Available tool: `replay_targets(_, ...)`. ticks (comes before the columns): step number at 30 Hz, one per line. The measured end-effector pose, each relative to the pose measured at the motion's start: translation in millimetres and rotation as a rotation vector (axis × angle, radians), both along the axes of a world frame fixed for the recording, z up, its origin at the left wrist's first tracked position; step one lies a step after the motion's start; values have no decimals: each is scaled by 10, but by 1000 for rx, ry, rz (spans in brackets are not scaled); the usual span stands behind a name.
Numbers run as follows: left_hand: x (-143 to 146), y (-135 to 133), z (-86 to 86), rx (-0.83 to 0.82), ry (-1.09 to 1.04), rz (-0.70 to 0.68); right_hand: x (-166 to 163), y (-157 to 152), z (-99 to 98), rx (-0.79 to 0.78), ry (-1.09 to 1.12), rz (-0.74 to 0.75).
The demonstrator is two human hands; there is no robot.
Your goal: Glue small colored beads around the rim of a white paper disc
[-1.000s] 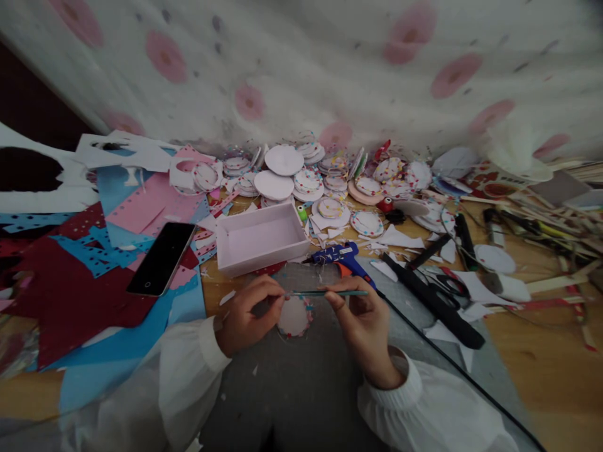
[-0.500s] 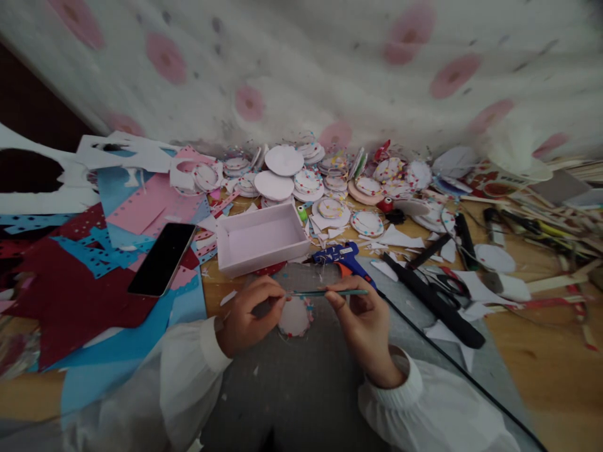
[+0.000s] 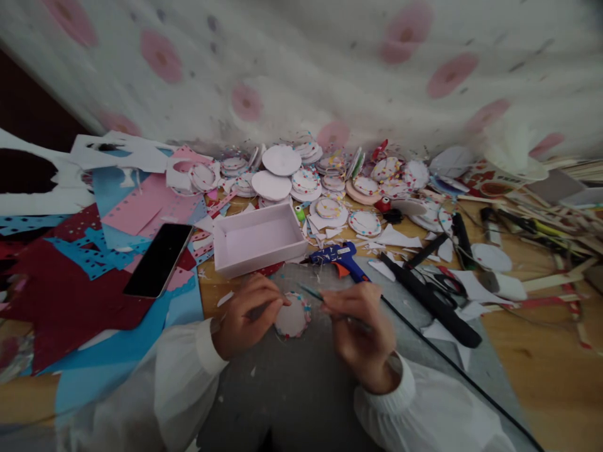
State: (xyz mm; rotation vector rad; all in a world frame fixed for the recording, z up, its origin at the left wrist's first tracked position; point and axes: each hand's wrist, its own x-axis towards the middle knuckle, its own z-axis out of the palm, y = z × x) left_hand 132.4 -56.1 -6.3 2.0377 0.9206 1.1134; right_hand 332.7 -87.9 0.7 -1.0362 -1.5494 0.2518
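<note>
Entry, as I read it from the head view:

- Hands: 2, both mine, in white sleeves, over the near middle of the tabletop.
- Paper disc: 1, white with coloured dots round its rim. It sits on the grey mat near the mat's far edge, between my 2 hands.
- Thin stick: 1, teal. Its free tip points towards the far left, just above the disc's far rim.
- Left hand: fingers curled, tips against the disc's left rim. Whether it grips the disc or only presses it I cannot tell.
- Right hand: closed on the stick, just right of the disc, blurred.
- White box: 1, open-topped, beyond the mat's far left corner.
- Glue gun: 1, blue with an orange trigger, at the mat's far edge beside the box.
- Phone: 1, screen dark, lying on paper sheets of red, blue and pink towards the left edge.
- Scissors: 1 pair, right of the mat.
- Heap of discs: along the far edge, too many and too overlapped to count.
</note>
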Motion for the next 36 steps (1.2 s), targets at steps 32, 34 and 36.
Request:
replay_targets(32, -105, 179, -122, -522, -183, -163, 384, 322, -167, -591, -676, -581)
replay_targets(34, -106, 181, -120, -533, -187, -172, 365, 311, -109, -601, -496, -559)
replay_targets(36, -110, 181, -118, -543, -185, -179, 329, 283, -63, -578, -314, -504)
